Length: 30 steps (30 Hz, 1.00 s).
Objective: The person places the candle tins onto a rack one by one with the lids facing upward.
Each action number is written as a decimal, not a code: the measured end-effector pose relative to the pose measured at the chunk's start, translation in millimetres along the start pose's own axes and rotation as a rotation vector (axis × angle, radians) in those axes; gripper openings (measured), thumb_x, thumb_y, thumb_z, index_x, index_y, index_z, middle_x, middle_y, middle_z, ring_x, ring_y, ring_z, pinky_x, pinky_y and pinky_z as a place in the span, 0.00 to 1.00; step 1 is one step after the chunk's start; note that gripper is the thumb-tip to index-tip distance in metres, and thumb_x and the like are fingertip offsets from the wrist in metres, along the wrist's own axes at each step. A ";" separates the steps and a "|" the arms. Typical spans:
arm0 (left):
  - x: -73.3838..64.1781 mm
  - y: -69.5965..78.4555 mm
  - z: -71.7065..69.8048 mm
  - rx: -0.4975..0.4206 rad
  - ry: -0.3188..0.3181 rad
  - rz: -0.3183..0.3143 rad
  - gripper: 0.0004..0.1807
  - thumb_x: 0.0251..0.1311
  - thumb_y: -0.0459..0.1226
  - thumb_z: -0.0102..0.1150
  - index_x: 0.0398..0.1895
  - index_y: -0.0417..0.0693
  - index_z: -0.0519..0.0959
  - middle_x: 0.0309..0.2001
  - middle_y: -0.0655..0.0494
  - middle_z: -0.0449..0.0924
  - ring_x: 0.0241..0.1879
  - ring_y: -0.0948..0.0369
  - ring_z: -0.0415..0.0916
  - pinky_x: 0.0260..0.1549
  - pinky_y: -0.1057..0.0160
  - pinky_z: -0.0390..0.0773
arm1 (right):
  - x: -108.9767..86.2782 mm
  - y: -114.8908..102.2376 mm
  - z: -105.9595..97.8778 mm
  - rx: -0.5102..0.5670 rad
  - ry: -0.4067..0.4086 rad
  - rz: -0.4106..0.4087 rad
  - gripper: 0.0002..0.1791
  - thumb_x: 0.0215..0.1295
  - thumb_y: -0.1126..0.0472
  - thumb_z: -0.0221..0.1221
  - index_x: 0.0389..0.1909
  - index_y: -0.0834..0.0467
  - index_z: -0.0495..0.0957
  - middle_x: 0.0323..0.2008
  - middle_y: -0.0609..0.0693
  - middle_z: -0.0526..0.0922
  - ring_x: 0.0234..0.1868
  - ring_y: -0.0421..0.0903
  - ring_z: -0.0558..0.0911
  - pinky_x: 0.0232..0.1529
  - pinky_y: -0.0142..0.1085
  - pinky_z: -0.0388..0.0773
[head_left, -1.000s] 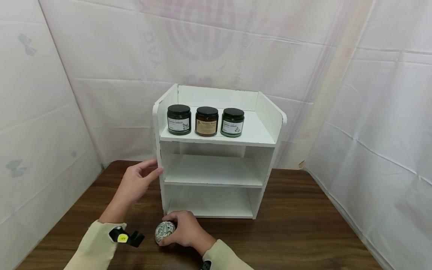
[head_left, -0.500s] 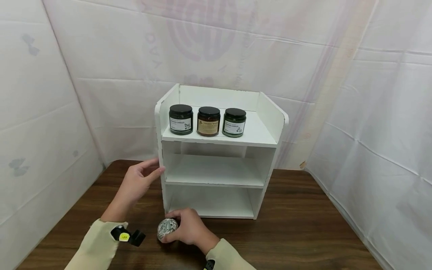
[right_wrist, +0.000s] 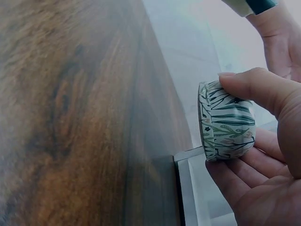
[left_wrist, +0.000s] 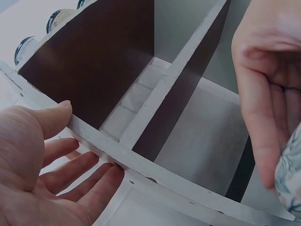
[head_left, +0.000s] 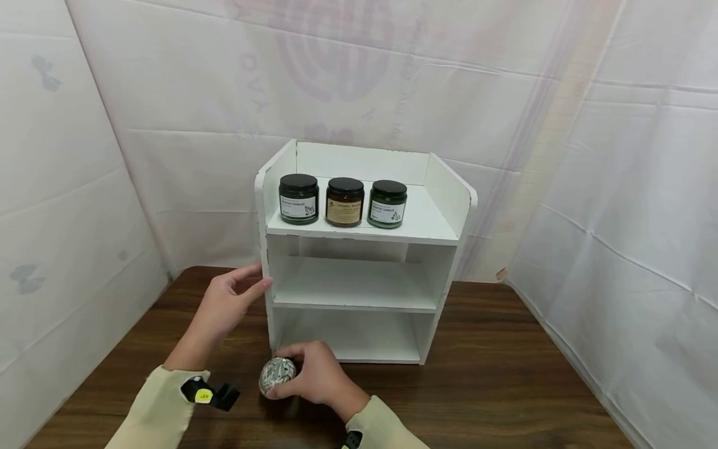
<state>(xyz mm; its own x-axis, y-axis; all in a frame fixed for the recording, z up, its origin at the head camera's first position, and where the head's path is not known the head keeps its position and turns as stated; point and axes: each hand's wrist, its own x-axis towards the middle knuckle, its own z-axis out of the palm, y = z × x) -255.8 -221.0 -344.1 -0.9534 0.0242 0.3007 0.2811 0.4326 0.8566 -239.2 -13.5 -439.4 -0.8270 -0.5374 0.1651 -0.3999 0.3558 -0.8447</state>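
Observation:
A small round tin (head_left: 277, 376) with a green-and-white leaf pattern is in my right hand (head_left: 321, 376), in front of the shelf's lower left corner. In the right wrist view, my thumb lies on one side of the tin (right_wrist: 229, 123) and the fingers on the other. My left hand (head_left: 227, 304) holds the left side panel of the white shelf unit (head_left: 353, 307). Its thumb is at the panel's front edge, and the fingers lie along the outer face, as the left wrist view shows. Part of the tin (left_wrist: 290, 176) also appears there.
On the top shelf stand a dark candle jar (head_left: 298, 199), an amber jar (head_left: 344, 202) and a green candle jar (head_left: 387, 204), all black-lidded. The shelf unit stands on a dark wooden table (head_left: 505, 368). White sheeting (head_left: 196, 181) encloses the back and sides.
My right hand and the tin have moved slightly forward, closer to the shelf's lower left corner. The left hand keeps its place on the side panel, and the jars have not moved.

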 end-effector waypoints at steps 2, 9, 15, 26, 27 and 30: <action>-0.3 0.0 -0.1 0.004 0.000 -0.002 0.34 0.71 0.53 0.61 0.73 0.44 0.71 0.68 0.42 0.76 0.65 0.48 0.74 0.46 0.77 0.75 | -0.8 -0.7 -1.4 0.021 0.006 -0.005 0.28 0.43 0.60 0.82 0.50 0.54 0.88 0.42 0.38 0.89 0.39 0.27 0.82 0.44 0.25 0.78; 0.0 0.0 0.8 0.002 -0.001 0.010 0.33 0.71 0.53 0.60 0.73 0.45 0.71 0.68 0.43 0.76 0.65 0.48 0.74 0.46 0.76 0.75 | -2.8 -1.5 -5.8 0.114 0.024 -0.033 0.29 0.44 0.60 0.81 0.51 0.58 0.87 0.41 0.39 0.89 0.36 0.27 0.83 0.41 0.25 0.80; -1.0 0.5 0.3 0.010 0.000 0.006 0.33 0.71 0.53 0.60 0.73 0.46 0.72 0.68 0.43 0.76 0.64 0.49 0.75 0.47 0.75 0.75 | -5.2 -3.3 -8.5 0.181 0.038 -0.060 0.27 0.45 0.62 0.80 0.50 0.59 0.86 0.41 0.43 0.89 0.36 0.29 0.84 0.40 0.25 0.81; -2.5 2.8 0.0 0.023 0.010 0.014 0.33 0.71 0.52 0.60 0.72 0.44 0.72 0.66 0.43 0.78 0.63 0.49 0.75 0.46 0.76 0.75 | -8.4 -10.9 -11.9 0.359 0.041 -0.087 0.29 0.45 0.70 0.77 0.53 0.66 0.83 0.45 0.49 0.87 0.39 0.34 0.87 0.44 0.33 0.85; -2.7 3.2 -0.1 0.026 0.010 0.011 0.33 0.71 0.52 0.60 0.72 0.44 0.72 0.66 0.43 0.78 0.63 0.49 0.75 0.47 0.76 0.75 | -8.6 -11.6 -12.3 0.368 0.046 -0.093 0.29 0.45 0.71 0.76 0.53 0.67 0.83 0.46 0.49 0.86 0.39 0.34 0.86 0.44 0.33 0.85; -2.8 3.9 -0.2 0.032 0.011 0.008 0.33 0.71 0.52 0.60 0.72 0.44 0.72 0.66 0.42 0.78 0.63 0.48 0.75 0.47 0.74 0.75 | -9.1 -13.2 -13.2 0.397 0.056 -0.102 0.29 0.44 0.72 0.76 0.53 0.66 0.83 0.47 0.48 0.85 0.41 0.35 0.86 0.46 0.34 0.85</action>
<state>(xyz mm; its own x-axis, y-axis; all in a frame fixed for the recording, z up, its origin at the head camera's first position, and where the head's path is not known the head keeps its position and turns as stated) -252.1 -219.5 -341.6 -0.9500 0.0181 0.3116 0.2845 0.4607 0.8407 -231.7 -3.2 -423.0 -0.8159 -0.5081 0.2760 -0.3061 -0.0255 -0.9517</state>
